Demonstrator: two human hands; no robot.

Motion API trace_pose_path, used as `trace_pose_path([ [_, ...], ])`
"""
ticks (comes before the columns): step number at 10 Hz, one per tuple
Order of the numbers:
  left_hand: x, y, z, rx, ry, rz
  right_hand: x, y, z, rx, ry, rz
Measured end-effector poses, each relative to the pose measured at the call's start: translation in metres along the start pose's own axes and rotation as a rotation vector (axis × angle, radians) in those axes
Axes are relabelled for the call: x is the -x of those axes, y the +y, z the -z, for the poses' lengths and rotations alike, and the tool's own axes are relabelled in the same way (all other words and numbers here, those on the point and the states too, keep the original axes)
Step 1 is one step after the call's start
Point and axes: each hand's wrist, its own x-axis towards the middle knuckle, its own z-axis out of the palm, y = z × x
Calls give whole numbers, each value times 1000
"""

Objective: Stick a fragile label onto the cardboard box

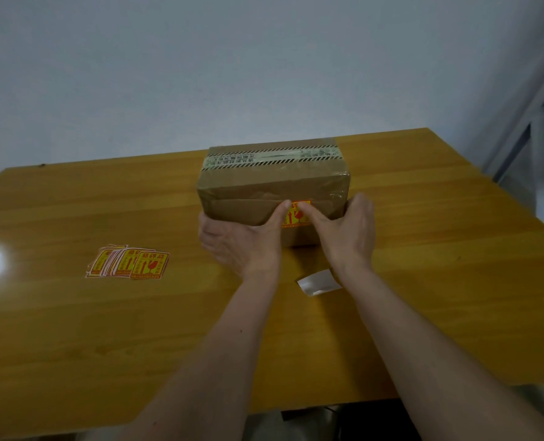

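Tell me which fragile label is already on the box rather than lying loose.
The fragile label on the cardboard box's near side, under both thumbs. The other labels lie fanned in a loose pile on the table, left of the left hand.

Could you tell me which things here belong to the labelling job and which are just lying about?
In use: cardboard box; fragile label on its near side; left hand and right hand, thumbs pressing the label.

Lying about: stack of spare labels; white backing paper; wooden table.
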Motion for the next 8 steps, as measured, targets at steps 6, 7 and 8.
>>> trace_pose_path([
  [6, -4, -16, 10, -212, -78, -125, 1, 13, 1, 23, -57, 53],
  [7, -13, -21, 16, -133, -125, -137, -4, 15, 8, 10, -119, 66],
  [8, -13, -25, 29, -157, -142, -152, 5, 13, 16, 82, -83, 50],
])
